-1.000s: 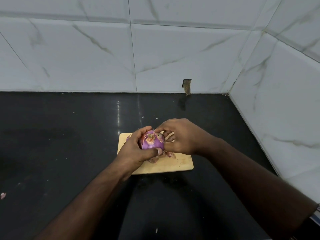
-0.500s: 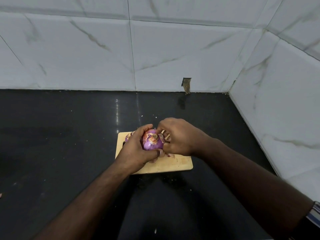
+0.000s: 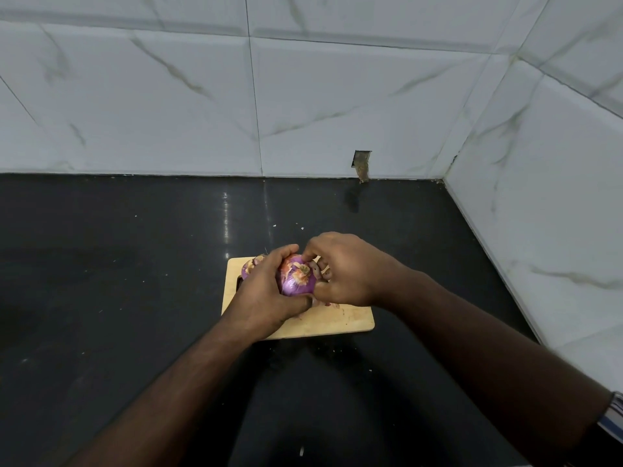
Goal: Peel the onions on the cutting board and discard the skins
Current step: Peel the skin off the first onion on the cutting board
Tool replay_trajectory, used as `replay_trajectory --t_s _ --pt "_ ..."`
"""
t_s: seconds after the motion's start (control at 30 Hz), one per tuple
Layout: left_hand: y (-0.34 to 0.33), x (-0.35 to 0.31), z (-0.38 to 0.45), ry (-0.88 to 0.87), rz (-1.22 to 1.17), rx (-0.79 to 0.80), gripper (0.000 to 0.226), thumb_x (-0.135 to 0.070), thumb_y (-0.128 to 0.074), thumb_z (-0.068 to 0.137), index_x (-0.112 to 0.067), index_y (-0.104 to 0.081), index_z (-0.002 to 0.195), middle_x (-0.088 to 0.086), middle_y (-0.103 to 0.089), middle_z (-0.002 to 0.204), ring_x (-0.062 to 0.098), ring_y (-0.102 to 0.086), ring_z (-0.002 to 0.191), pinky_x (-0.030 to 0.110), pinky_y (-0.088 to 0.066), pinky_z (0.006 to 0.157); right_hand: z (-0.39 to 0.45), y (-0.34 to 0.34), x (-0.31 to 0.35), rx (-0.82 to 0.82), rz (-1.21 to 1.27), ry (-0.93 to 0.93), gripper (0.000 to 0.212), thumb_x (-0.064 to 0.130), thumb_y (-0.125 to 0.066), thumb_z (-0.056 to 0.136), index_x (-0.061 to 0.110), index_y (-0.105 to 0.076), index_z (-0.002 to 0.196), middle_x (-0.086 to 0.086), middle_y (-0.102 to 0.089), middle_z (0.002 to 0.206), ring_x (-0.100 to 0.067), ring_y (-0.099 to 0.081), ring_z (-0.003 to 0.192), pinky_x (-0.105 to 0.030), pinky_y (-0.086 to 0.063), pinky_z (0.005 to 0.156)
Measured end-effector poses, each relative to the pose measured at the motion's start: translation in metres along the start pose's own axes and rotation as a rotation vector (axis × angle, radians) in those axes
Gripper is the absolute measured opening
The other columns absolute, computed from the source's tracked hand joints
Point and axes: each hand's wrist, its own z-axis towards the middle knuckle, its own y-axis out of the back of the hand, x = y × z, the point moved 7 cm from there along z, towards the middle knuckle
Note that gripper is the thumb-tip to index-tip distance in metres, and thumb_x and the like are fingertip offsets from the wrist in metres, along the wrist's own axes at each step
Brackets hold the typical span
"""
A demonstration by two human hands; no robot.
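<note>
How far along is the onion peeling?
Early to middle, by the look of it. Done: a few loose skins lie on the board. In hand: the left hand grips a purple onion with papery patches on top, where the right hand picks. Left: a second onion behind the left hand shows skin, and no skins are discarded.

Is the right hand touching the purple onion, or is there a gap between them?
Touching. The head view shows the right hand with its fingertips pinching at the top of the purple onion, no gap visible, while the left hand grips it.
</note>
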Motion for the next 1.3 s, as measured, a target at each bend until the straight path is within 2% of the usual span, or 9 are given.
replay_trajectory --t_s 0.3,0.4,0.53,0.67,0.97,1.03,1.13,1.23,1.3 --pt "-0.001 0.001 -0.001 -0.013 0.0 -0.019 0.091 -0.017 -0.092 0.067 -0.028 -0.046 0.145 -0.015 -0.062 0.124 0.002 -0.064 0.107 0.02 -0.055 0.089 0.002 -0.007 -0.001 -0.044 -0.044 -0.006 0.034 0.029 -0.069 0.086 0.02 -0.058 0.117 0.008 -0.051 0.101 -0.009 -0.05 0.09 -0.013 -0.035 0.065" --pt "-0.002 0.003 -0.003 -0.014 -0.018 -0.018 0.088 -0.02 -0.093 0.068 -0.032 -0.046 0.142 -0.021 -0.06 0.122 0.0 -0.064 0.107 0.021 -0.055 0.091 0.0 -0.003 -0.004 -0.065 0.002 -0.013 0.027 0.022 -0.063 0.09 0.019 -0.062 0.117 0.005 -0.059 0.105 -0.011 -0.056 0.093 -0.019 -0.045 0.072" --pt "-0.001 0.007 -0.003 -0.005 -0.046 -0.027 0.085 -0.021 -0.092 0.069 -0.034 -0.046 0.139 -0.019 -0.059 0.122 0.003 -0.064 0.108 0.016 -0.054 0.087 -0.005 -0.001 -0.013 -0.024 0.169 -0.056 0.036 0.027 -0.066 0.09 0.021 -0.064 0.125 0.007 -0.066 0.119 -0.007 -0.064 0.102 -0.024 -0.057 0.083" --pt "-0.004 0.01 -0.003 -0.003 -0.053 -0.014 0.087 -0.019 -0.092 0.069 -0.029 -0.045 0.142 -0.016 -0.06 0.125 0.005 -0.064 0.11 0.012 -0.053 0.083 -0.008 -0.004 -0.007 0.007 0.071 -0.012 0.048 0.036 -0.071 0.085 0.019 -0.062 0.129 0.001 -0.065 0.117 -0.011 -0.06 0.101 -0.031 -0.054 0.086" --pt "-0.003 0.01 -0.005 -0.011 -0.086 -0.041 0.084 -0.021 -0.093 0.068 -0.034 -0.047 0.137 -0.021 -0.06 0.121 -0.001 -0.064 0.106 0.013 -0.053 0.085 -0.008 -0.004 -0.002 -0.051 0.037 0.037 0.041 0.03 -0.068 0.089 0.013 -0.065 0.126 -0.005 -0.069 0.111 -0.017 -0.062 0.097 -0.036 -0.053 0.084" --pt "0.0 0.011 -0.005 0.003 -0.108 -0.06 0.083 -0.02 -0.093 0.068 -0.036 -0.048 0.136 -0.021 -0.06 0.119 -0.002 -0.065 0.103 0.015 -0.054 0.086 -0.011 -0.006 -0.005 -0.125 0.074 0.009 0.038 0.024 -0.066 0.09 0.013 -0.065 0.127 -0.005 -0.07 0.115 -0.016 -0.064 0.1 -0.033 -0.055 0.085" --pt "0.002 0.016 -0.004 0.021 -0.145 -0.079 0.082 -0.017 -0.093 0.068 -0.037 -0.049 0.135 -0.02 -0.059 0.117 0.004 -0.067 0.102 0.023 -0.057 0.089 -0.018 -0.006 -0.019 -0.261 0.217 -0.095 0.033 0.019 -0.065 0.091 0.018 -0.067 0.124 0.005 -0.071 0.115 -0.006 -0.066 0.1 -0.015 -0.052 0.078" --pt "0.001 0.02 -0.003 0.031 -0.161 -0.072 0.084 -0.019 -0.093 0.068 -0.037 -0.049 0.136 -0.016 -0.06 0.119 0.009 -0.068 0.105 0.03 -0.058 0.093 -0.023 -0.013 -0.032 -0.283 0.426 -0.19 0.032 0.014 -0.07 0.085 0.024 -0.069 0.116 0.015 -0.07 0.102 -0.001 -0.068 0.09 -0.014 -0.053 0.074" --pt "0.001 0.021 -0.002 0.028 -0.173 -0.075 0.084 -0.018 -0.094 0.068 -0.037 -0.049 0.137 -0.014 -0.061 0.12 0.009 -0.068 0.105 0.031 -0.059 0.092 -0.025 -0.017 -0.032 -0.282 0.458 -0.192 0.033 0.014 -0.073 0.083 0.026 -0.068 0.114 0.015 -0.07 0.095 0.0 -0.067 0.086 -0.014 -0.054 0.074"
